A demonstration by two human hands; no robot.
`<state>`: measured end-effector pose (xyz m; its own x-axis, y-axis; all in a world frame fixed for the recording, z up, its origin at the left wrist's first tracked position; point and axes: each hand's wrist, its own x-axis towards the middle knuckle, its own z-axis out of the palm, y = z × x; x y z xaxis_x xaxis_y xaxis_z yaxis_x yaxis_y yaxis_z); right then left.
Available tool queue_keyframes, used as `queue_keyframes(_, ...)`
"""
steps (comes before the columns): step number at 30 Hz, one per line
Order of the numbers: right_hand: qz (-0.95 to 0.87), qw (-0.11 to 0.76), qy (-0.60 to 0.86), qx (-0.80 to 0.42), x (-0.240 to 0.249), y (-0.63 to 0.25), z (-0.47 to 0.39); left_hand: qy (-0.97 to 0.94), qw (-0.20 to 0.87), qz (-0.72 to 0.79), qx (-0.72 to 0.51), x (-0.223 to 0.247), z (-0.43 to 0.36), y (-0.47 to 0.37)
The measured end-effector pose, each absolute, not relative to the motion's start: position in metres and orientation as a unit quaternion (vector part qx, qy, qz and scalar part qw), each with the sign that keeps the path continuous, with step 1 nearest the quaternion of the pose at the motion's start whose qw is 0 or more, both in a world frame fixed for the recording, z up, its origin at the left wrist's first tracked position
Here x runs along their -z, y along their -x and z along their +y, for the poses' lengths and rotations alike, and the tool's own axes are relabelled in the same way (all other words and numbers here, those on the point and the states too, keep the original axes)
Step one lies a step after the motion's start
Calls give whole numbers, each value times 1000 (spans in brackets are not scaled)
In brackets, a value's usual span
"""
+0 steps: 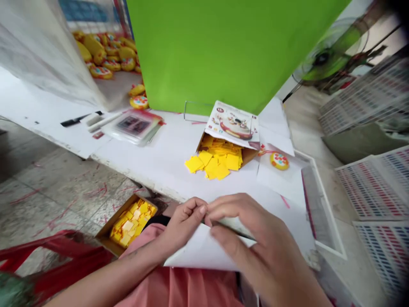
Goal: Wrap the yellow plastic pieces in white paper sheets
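- The left hand (188,219) is held above a pink garment (179,285), its thumb and fingers drawn together at the tips; whether anything is pinched there cannot be told.
- The right hand (262,234) is curled beside it, fingertips brought close to the left ones; whether anything is gripped is hidden.
- A white flat piece (201,251) is seen just below both hands, partly covered by the right.
- Yellow pieces (220,164) are spread from a printed box (234,121) on the white table (172,157) beyond.

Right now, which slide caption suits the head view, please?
Left hand and right hand close together, before yellow squares spilling from a printed carton.
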<state>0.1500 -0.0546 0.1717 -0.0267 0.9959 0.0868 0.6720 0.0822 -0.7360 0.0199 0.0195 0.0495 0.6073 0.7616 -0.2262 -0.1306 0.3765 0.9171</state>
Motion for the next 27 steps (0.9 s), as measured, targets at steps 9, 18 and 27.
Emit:
queue_keyframes(9,-577,146,684,-422,-136,-255,-74,-474,794,270,-269,-76,68,-52)
queue_keyframes(18,-640,34,726,-249,-113,-298,-32,-698,603,320,-216,-46,81,-68)
queue_keyframes(27,-662,135,731,-98,-67,-283,-33,-713,584,364,-135,-38,81,-64)
